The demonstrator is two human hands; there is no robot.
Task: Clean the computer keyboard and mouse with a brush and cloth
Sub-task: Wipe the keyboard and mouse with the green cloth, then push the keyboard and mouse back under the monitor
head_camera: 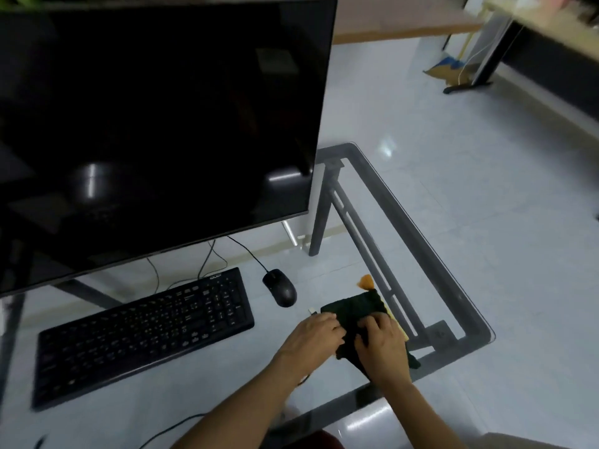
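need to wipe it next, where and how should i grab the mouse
Take the mouse by its two long sides, over the rounded rear hump, coming from above and from the near end. Its cable leaves the far end toward the monitor, so the near end is free. The keyboard lies to its left with a gap; the right side is open glass.

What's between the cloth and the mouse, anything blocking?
Nothing visible. Both hands, left and right, rest on the dark cloth; only bare glass desk separates it from the mouse.
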